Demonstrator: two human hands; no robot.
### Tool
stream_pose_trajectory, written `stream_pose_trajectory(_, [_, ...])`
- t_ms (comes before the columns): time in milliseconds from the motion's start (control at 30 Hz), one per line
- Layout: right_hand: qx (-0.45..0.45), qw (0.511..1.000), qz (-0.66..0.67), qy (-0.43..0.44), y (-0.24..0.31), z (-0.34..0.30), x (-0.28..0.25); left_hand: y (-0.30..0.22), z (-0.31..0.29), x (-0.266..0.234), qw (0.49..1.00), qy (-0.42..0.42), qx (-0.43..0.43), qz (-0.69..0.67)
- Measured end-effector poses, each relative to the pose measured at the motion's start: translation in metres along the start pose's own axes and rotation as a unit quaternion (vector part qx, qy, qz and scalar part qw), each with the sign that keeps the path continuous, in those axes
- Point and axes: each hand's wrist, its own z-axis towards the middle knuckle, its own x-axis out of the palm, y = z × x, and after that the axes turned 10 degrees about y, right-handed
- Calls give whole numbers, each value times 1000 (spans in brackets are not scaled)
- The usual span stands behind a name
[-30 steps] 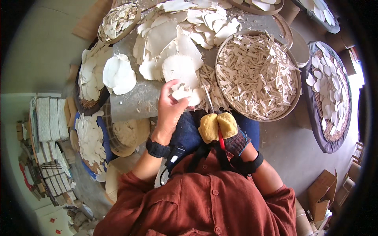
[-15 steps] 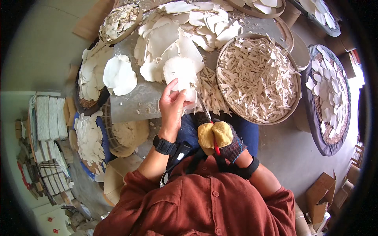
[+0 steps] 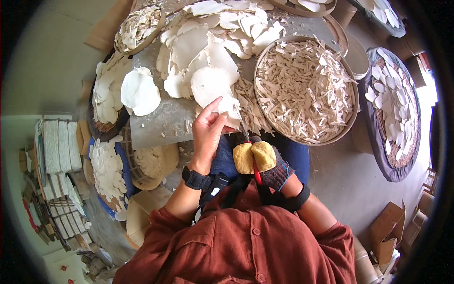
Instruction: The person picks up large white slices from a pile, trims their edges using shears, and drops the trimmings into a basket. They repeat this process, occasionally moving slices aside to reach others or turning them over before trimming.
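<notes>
I see one pale, flat slice (image 3: 215,87) under my left hand (image 3: 208,135), lying at the near edge of the grey slab (image 3: 161,123), just above centre of the view. It is off-white, thin and roundish, with its near end cut into a narrow strip (image 3: 231,111). My left hand pinches that strip between thumb and fingers, index finger lifted toward 12 o'clock. My right hand (image 3: 257,158), in a glove with two yellow pads, is clenched on one red-handled knife (image 3: 248,142) whose blade points up at the strip.

At 12 o'clock a heap of whole slices (image 3: 213,28) covers the slab; I cannot count them. At 2 o'clock one round tray (image 3: 347,128) holds cut strips, touching the slab's right side. At 3 o'clock one dark basket (image 3: 395,165) carries spread slices. At 9 to 10 o'clock I count three more baskets of slices, crowding the slab's left edge. Bare slab shows only at 9 o'clock of my left hand; open floor (image 3: 340,189) lies at 4 o'clock.
</notes>
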Motion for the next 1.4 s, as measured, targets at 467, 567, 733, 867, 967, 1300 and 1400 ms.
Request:
stream_pose_trajectory(467, [20, 992, 121, 0, -2, -1, 3, 0, -8, 3, 995, 41, -69, -66])
stream_pose_trajectory(567, [-58, 990, -130, 11, 4, 5, -5, -2, -7, 3, 995, 30, -65, -64])
stream_pose_trajectory(733, [88, 951, 296, 3, -2, 4, 11, 8, -10, -7, 994, 11, -70, -81])
stream_pose_trajectory(867, [95, 964, 233, 83, -10, 1, 16, -11, -33, -58, 996, -6, -89, -18])
stream_pose_trajectory(967, [95, 924, 364, 71, -10, 3, 13, -37, -60, -166, 976, -141, -48, 159])
stream_pose_trajectory(1300, [18, 982, 147, 115, 15, 34, 3, -57, 75, -171, 859, -127, 87, 488])
stream_pose_trajectory(1400, [44, 979, 130, 151, 25, 35, -4, -48, 123, -165, 718, -176, -10, 673])
